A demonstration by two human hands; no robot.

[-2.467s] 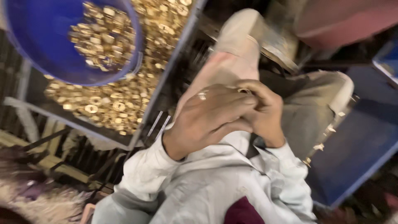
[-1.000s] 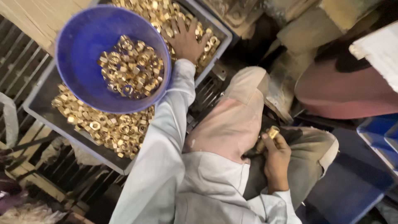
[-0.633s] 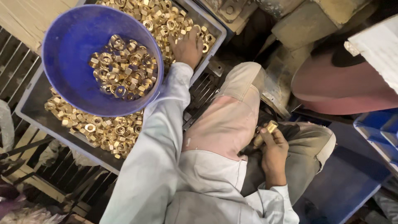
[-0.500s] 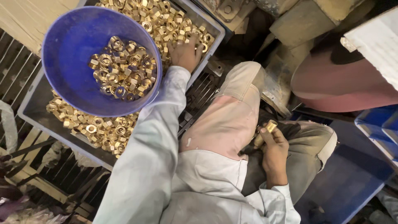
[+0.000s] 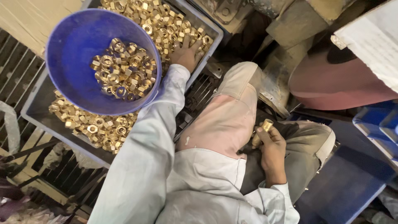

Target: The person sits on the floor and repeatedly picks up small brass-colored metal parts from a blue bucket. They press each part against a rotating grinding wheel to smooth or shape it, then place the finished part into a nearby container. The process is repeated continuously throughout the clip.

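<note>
My left hand (image 5: 187,54) lies palm down, fingers spread, on a heap of brass nuts (image 5: 166,20) in a grey crate (image 5: 39,112); I cannot tell if it has any nuts in its grasp. A blue plastic bowl (image 5: 74,54) holding more brass nuts (image 5: 122,74) sits on top of the crate, just left of my arm. My right hand (image 5: 271,147) rests on my lap by my right knee and grips a short brass fitting (image 5: 265,124) that sticks up from the fingers.
A dark red rounded object (image 5: 340,89) and grimy metal machine parts (image 5: 277,83) stand beyond my knees. Blue trays (image 5: 379,124) are at the right. Under the crate runs a metal grating (image 5: 25,74). A white sheet (image 5: 373,37) shows at the top right.
Both hands were clasped in my lap before. My left arm has since reached out to the crate and now stays on the nuts. The right hand stays in the lap with the fitting.
</note>
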